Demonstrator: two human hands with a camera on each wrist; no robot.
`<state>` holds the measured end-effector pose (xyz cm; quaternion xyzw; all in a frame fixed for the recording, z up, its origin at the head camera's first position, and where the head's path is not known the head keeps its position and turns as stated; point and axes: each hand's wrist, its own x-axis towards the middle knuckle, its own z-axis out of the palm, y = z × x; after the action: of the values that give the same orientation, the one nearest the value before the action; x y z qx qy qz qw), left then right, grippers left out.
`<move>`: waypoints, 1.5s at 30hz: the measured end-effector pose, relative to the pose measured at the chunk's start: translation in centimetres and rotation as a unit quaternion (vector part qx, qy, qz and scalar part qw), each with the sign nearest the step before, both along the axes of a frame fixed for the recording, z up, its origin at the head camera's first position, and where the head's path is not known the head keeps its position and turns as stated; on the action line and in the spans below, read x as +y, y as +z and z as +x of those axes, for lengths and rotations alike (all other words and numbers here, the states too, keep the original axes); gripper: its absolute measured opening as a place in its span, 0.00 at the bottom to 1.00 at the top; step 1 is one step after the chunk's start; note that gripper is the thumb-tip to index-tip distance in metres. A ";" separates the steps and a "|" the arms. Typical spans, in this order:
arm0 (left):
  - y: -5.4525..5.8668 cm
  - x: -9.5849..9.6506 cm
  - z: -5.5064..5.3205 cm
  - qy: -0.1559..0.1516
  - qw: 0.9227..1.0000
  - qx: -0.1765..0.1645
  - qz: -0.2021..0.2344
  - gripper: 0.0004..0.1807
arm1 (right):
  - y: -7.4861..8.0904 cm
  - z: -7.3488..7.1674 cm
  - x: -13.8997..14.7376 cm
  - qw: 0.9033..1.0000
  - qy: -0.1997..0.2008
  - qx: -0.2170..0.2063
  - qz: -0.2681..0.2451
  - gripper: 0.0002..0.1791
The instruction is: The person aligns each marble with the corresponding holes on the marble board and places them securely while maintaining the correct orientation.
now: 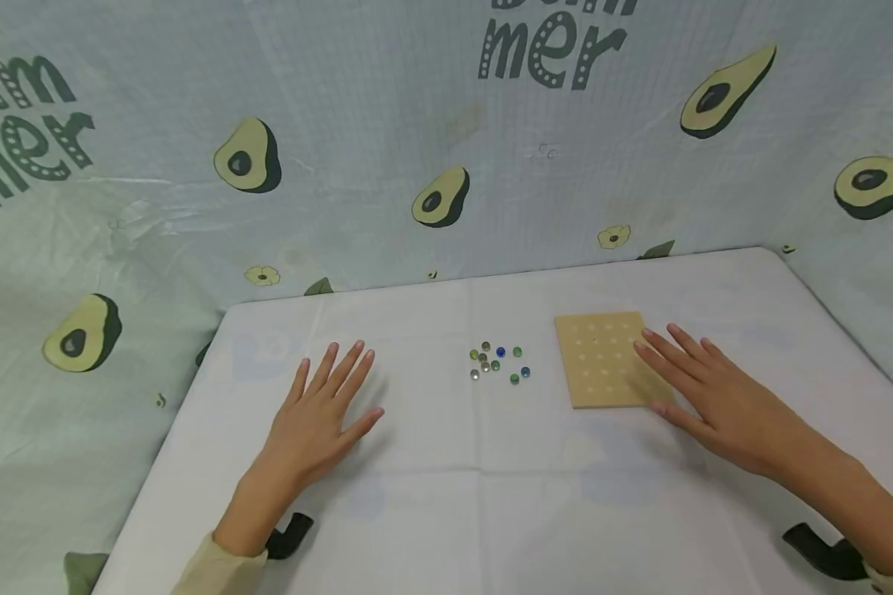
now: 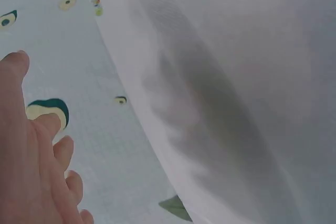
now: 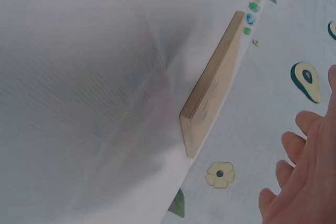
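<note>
Several small glass marbles (image 1: 495, 365), green, blue, clear and brownish, lie loosely grouped on the white tabletop in the head view. To their right is a flat square wooden board (image 1: 599, 364) with rows of shallow round dimples. My left hand (image 1: 316, 430) hovers left of the marbles, fingers spread, holding nothing. My right hand (image 1: 722, 405) is spread too, its fingertips over the board's right edge; nothing is in its grasp. From the right wrist view, the board (image 3: 210, 87) shows its thick side edge, with a gap between it and the fingers.
A white cloth (image 1: 432, 529) with fold creases covers the table. Behind and beside it hangs a pale sheet (image 1: 342, 99) printed with avocados and lettering. Black straps (image 1: 290, 535) show at both wrists.
</note>
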<state>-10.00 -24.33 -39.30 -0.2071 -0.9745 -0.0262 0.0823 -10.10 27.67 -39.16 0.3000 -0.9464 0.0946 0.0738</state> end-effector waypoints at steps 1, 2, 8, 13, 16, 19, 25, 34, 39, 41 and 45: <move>0.0 0.3 -0.2 -0.005 1.000 -0.005 0.000 0.43 | 0.0 -0.2 0.1 1.000 -0.001 -0.015 -0.009 0.44; 0.1 0.5 -0.5 -0.010 1.000 -0.010 0.000 0.43 | 0.1 -0.5 0.1 0.999 -0.005 -0.033 -0.020 0.43; 0.4 2.2 -2.1 -0.043 0.998 -0.045 0.012 0.42 | 0.3 -1.9 0.4 0.989 -0.035 -0.117 -0.090 0.37; 0.4 3.5 -3.7 -0.079 0.994 -0.053 0.045 0.38 | 0.5 -3.1 0.7 0.984 -0.060 -0.120 -0.120 0.34; 0.3 4.2 -4.7 -0.098 0.991 -0.052 0.072 0.35 | 0.3 -3.8 1.0 0.979 -0.076 -0.127 -0.138 0.34; 0.3 5.0 -5.5 -0.104 0.988 -0.058 0.100 0.32 | -0.1 -4.5 1.3 0.974 -0.087 -0.141 -0.153 0.33; 0.5 6.2 -6.9 -0.104 0.982 -0.076 0.140 0.28 | -0.8 -6.3 1.8 0.970 -0.076 -0.165 -0.161 0.32; 0.4 8.1 -9.4 -0.119 0.961 -0.115 0.220 0.20 | -1.9 -8.5 3.1 0.975 -0.061 -0.178 -0.120 0.31; 0.0 8.9 -10.5 -0.126 0.953 -0.143 0.236 0.16 | -2.7 -9.3 3.6 0.978 -0.042 -0.182 -0.098 0.34; -0.2 9.1 -10.8 -0.126 0.950 -0.158 0.240 0.15 | -2.9 -9.3 3.6 0.976 -0.044 -0.191 -0.092 0.36; -0.6 9.4 -11.5 -0.123 0.946 -0.181 0.240 0.15 | -3.2 -9.2 3.5 0.974 -0.048 -0.203 -0.084 0.39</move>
<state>-21.52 -14.91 -39.89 -0.2908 -0.9048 -0.3065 -0.0523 -19.34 31.21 -42.36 0.2216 -0.9435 0.2289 -0.0905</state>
